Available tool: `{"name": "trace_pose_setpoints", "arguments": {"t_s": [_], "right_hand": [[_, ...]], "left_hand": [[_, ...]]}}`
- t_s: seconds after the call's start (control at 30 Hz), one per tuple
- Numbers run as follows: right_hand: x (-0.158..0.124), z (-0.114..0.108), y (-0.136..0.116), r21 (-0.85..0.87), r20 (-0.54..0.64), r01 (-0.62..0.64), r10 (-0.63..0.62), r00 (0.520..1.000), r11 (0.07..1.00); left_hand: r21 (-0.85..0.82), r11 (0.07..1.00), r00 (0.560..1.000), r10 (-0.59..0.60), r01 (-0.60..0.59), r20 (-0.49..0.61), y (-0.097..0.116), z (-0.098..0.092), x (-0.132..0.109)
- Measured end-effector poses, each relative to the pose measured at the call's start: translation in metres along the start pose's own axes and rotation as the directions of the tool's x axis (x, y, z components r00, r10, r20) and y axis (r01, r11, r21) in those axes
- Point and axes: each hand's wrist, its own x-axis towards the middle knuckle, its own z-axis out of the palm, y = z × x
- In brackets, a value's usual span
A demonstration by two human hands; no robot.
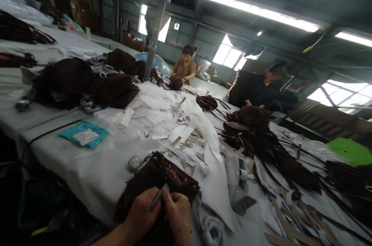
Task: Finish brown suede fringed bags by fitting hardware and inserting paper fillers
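A dark brown handbag (158,170) with gold-coloured eyelets and a fringed side lies at the table's near edge. Over its front, my left hand (142,209) is closed around a thin grey strip (156,200), whose exact kind I cannot make out. Close beside it, my right hand (178,208) pinches at the strip's upper end, thumb and finger together. Both hands are against the bag, and its lower part is hidden behind them.
Paper scraps and card strips (188,141) litter the white-covered table (107,168). A teal packet (83,133) lies left; more brown bags (116,89) are piled behind it and at right (247,122). A metal post (158,21) rises mid-table. Two people (186,66) work across.
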Motion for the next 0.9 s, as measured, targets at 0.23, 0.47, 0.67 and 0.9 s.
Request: {"name": "trace_pose_setpoints", "arguments": {"t_s": [0.23,0.47,0.67,0.9], "right_hand": [[-0.004,0.005,-0.012,-0.214,-0.068,0.092,-0.109,0.992,0.972],[0.005,0.000,-0.002,0.003,0.088,0.098,-0.098,0.991,0.995],[0.011,-0.009,0.008,0.314,0.237,0.004,-0.083,0.968,0.949],[-0.015,-0.002,-0.004,0.420,0.178,0.041,-0.126,0.976,0.907]], "left_hand": [[0.110,0.989,0.995,0.098,-0.096,-0.012,-0.003,0.003,-0.009],[-0.316,0.918,0.971,-0.224,0.238,0.080,0.022,-0.021,0.011],[-0.734,0.213,0.739,-0.420,0.645,0.528,0.026,-0.032,0.032],[-0.745,0.211,0.761,-0.349,0.632,0.546,0.022,-0.034,0.032]]}}
